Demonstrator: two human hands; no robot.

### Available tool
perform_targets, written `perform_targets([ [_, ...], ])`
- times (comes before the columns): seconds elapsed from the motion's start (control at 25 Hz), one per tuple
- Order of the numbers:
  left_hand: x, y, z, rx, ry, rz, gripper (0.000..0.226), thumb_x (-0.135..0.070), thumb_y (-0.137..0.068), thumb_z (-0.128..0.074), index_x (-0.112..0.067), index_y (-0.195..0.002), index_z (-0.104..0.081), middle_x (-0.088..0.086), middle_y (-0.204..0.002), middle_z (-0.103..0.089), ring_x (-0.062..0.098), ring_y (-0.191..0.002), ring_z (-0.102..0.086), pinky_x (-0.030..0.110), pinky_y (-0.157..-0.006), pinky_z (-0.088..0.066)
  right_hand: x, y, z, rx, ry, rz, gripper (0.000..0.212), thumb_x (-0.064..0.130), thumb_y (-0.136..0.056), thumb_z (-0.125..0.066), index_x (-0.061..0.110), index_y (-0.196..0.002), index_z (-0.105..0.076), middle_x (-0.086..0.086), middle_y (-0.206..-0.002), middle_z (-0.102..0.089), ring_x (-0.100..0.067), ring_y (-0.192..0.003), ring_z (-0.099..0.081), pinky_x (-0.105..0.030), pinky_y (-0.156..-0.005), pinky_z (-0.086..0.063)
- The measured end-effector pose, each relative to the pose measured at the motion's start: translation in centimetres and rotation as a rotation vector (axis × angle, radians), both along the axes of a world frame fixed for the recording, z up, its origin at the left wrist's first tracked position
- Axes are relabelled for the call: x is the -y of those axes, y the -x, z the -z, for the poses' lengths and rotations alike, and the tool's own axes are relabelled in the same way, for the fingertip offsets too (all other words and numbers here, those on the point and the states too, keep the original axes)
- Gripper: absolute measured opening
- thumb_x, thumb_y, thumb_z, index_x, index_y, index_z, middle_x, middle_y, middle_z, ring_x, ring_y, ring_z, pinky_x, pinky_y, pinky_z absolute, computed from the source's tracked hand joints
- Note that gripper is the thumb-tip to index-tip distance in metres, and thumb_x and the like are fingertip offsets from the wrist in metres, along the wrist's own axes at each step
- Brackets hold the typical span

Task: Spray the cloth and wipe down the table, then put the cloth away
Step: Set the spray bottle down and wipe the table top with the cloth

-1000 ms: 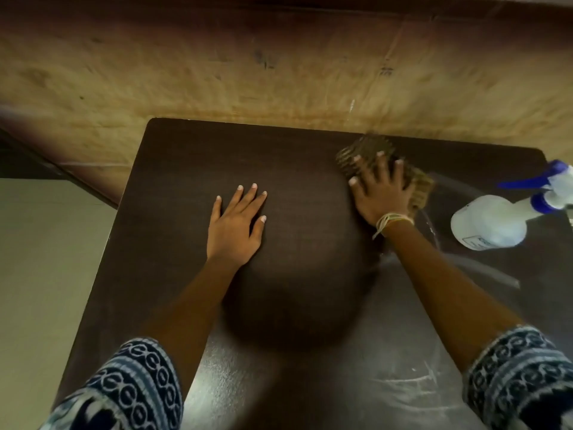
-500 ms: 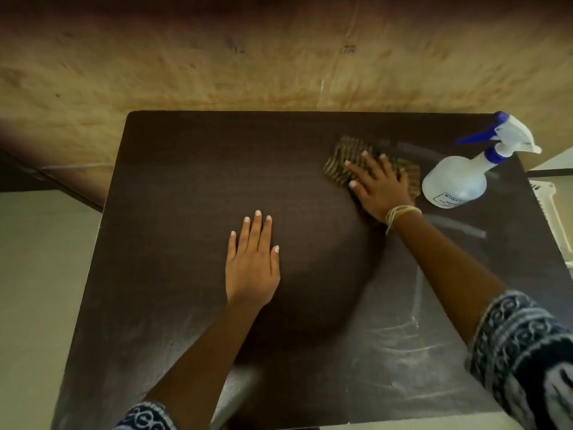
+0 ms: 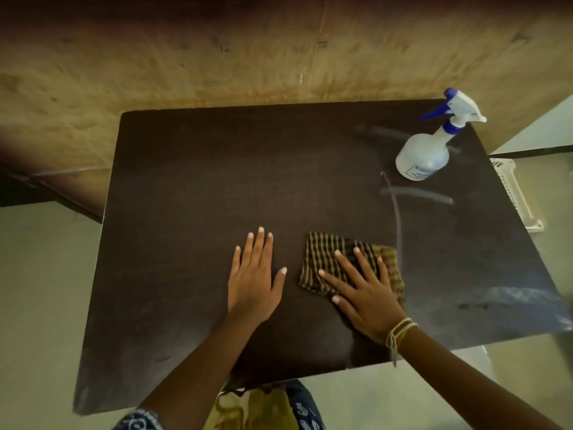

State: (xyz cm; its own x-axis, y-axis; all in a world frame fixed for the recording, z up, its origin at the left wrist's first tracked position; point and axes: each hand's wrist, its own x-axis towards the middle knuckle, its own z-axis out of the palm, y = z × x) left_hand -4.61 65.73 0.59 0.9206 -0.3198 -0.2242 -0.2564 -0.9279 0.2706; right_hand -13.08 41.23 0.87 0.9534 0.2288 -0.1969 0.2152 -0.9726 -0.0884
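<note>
A brown and black striped cloth (image 3: 322, 259) lies flat on the dark brown table (image 3: 217, 187), near its front edge and right of centre. My right hand (image 3: 361, 288) presses on the cloth with straight, spread fingers and covers its near right part. My left hand (image 3: 255, 277) rests flat on the bare tabletop just left of the cloth, fingers straight. A white spray bottle (image 3: 426, 153) with a blue trigger stands upright at the table's far right corner, apart from both hands.
Wet streaks (image 3: 415, 193) run across the right side of the tabletop. A tan wall (image 3: 248, 57) rises behind the table. A white slatted rack (image 3: 516, 193) sits beyond the table's right edge. Pale floor (image 3: 40, 274) lies to the left.
My right hand has dragged the cloth from the far right of the table, beside the bottle, back toward the front edge. My left hand has stayed flat on the tabletop.
</note>
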Motion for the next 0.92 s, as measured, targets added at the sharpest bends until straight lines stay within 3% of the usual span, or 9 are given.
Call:
perform_targets([
  [0.08, -0.1, 3.3, -0.2, 0.002, 0.003, 0.002, 0.077, -0.059, -0.091, -0.016, -0.02, -0.155, 0.005, 0.0, -0.163, 0.01, 0.018, -0.149, 0.01, 0.042, -0.122, 0.001, 3.1, -0.7, -0.1, 0.034, 0.055, -0.042, 0.053, 0.061, -0.096, -0.02, 0.055, -0.147, -0.008, 0.007, -0.162, -0.011, -0.029, -0.149, -0.012, -0.064, -0.112, -0.02],
  [0.24, -0.8, 5.8, 0.3, 0.051, -0.057, 0.07, 0.08, -0.062, -0.089, -0.013, -0.019, -0.155, 0.006, 0.002, -0.163, 0.008, 0.02, -0.15, 0.007, 0.042, -0.12, 0.002, 8.6, -4.8, -0.7, -0.006, -0.08, 0.762, 0.054, 0.065, -0.094, -0.02, 0.057, -0.146, -0.01, 0.009, -0.163, -0.004, -0.026, -0.15, 0.0, -0.064, -0.115, -0.007],
  [0.28, -1.1, 5.8, 0.4, 0.067, -0.074, 0.089, 0.08, -0.062, -0.09, -0.013, -0.018, -0.155, 0.005, 0.003, -0.163, 0.007, 0.02, -0.15, 0.006, 0.043, -0.121, 0.001, 8.2, -5.0, -0.7, -0.024, -0.115, 0.871, 0.054, 0.065, -0.094, -0.019, 0.056, -0.147, -0.009, 0.009, -0.163, -0.002, -0.027, -0.15, 0.003, -0.064, -0.115, -0.004],
  [0.36, -1.4, 5.9, 0.4, 0.082, -0.086, 0.105, 0.078, -0.06, -0.092, -0.014, -0.017, -0.155, 0.003, 0.004, -0.164, 0.005, 0.021, -0.151, 0.003, 0.044, -0.121, -0.003, 4.7, -4.0, -0.7, -0.029, -0.114, 0.884, 0.054, 0.064, -0.095, -0.018, 0.055, -0.148, -0.006, 0.007, -0.164, 0.001, -0.031, -0.15, 0.006, -0.066, -0.114, -0.002],
  [0.56, -1.5, 6.4, 0.4, 0.095, -0.062, 0.1, 0.069, -0.046, -0.098, -0.024, -0.017, -0.155, 0.001, 0.003, -0.164, 0.005, 0.021, -0.151, 0.004, 0.044, -0.122, -0.005, -8.4, 4.0, -0.2, -0.014, -0.084, 0.476, 0.052, 0.057, -0.099, -0.017, 0.053, -0.148, -0.004, 0.005, -0.164, -0.002, -0.034, -0.149, 0.002, -0.065, -0.113, -0.003],
  [0.64, -1.6, 6.5, 0.6, 0.117, -0.072, 0.098, 0.068, -0.043, -0.098, -0.025, -0.016, -0.155, -0.001, 0.004, -0.164, 0.002, 0.021, -0.151, 0.001, 0.045, -0.121, -0.007, -10.0, 7.5, 0.2, -0.003, -0.071, 0.371, 0.05, 0.056, -0.099, -0.016, 0.053, -0.149, -0.007, 0.006, -0.163, -0.006, -0.031, -0.15, -0.001, -0.063, -0.115, -0.005],
  [0.72, -1.4, 6.6, 0.8, 0.145, -0.077, 0.091, 0.067, -0.044, -0.099, -0.025, -0.015, -0.155, -0.004, 0.005, -0.164, -0.002, 0.022, -0.151, -0.002, 0.045, -0.121, -0.008, -6.0, 8.3, 0.3, 0.056, -0.052, 0.421, 0.05, 0.055, -0.099, -0.016, 0.054, -0.148, -0.011, 0.007, -0.162, -0.012, -0.029, -0.15, -0.008, -0.062, -0.115, -0.011],
  [0.8, -1.1, 6.4, 0.9, 0.158, -0.086, 0.094, 0.066, -0.046, -0.1, -0.023, -0.015, -0.155, -0.005, 0.005, -0.164, -0.003, 0.023, -0.151, -0.004, 0.045, -0.12, -0.008, 0.4, 8.2, 0.4, 0.083, -0.003, 0.622, 0.052, 0.058, -0.096, -0.013, 0.052, -0.148, -0.015, 0.006, -0.162, -0.015, -0.029, -0.149, -0.012, -0.063, -0.114, -0.015],
  [0.92, -1.1, 6.7, 1.3, 0.174, -0.097, 0.088, 0.066, -0.047, -0.1, -0.022, -0.015, -0.155, -0.005, 0.005, -0.163, -0.005, 0.024, -0.151, -0.005, 0.044, -0.12, -0.009, 6.8, 8.2, 0.3, 0.007, -0.059, 0.911, 0.056, 0.06, -0.094, -0.01, 0.052, -0.149, -0.012, 0.005, -0.163, -0.008, -0.028, -0.15, -0.002, -0.063, -0.115, -0.008],
])
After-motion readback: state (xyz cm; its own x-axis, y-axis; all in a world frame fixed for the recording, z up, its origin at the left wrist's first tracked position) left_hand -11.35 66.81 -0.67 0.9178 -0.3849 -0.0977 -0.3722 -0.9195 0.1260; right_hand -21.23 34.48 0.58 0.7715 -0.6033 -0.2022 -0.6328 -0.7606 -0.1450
